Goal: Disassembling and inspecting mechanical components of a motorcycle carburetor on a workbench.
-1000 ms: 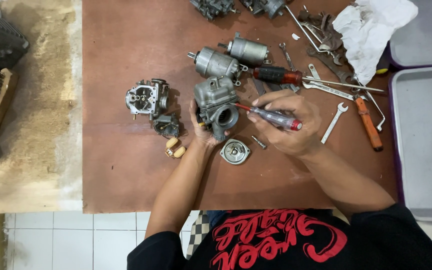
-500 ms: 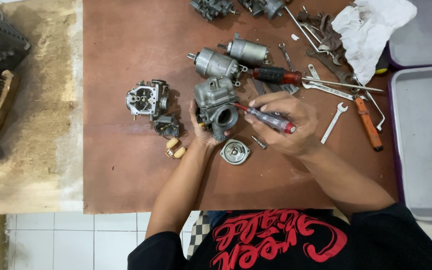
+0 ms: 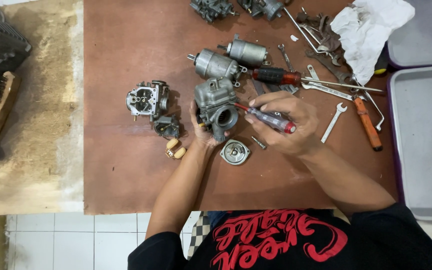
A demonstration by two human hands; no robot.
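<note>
My left hand [image 3: 203, 131] grips a grey metal carburetor [image 3: 215, 104] from below, holding it upright on the brown board [image 3: 126, 60]. My right hand [image 3: 288, 125] is closed around a screwdriver [image 3: 271, 120] with a clear and red handle, its tip pointing left against the carburetor's side. A round metal cover [image 3: 235, 152] lies just below the carburetor, with a small screw [image 3: 258, 143] beside it.
A second, opened carburetor body [image 3: 148, 99] and two tan floats [image 3: 175, 148] lie to the left. Two cylindrical motors [image 3: 231, 57], a red-handled screwdriver [image 3: 276, 76], wrenches [image 3: 333, 121], an orange-handled tool [image 3: 368, 125] and a white rag [image 3: 368, 27] lie beyond. A grey tray [image 3: 423, 140] stands right.
</note>
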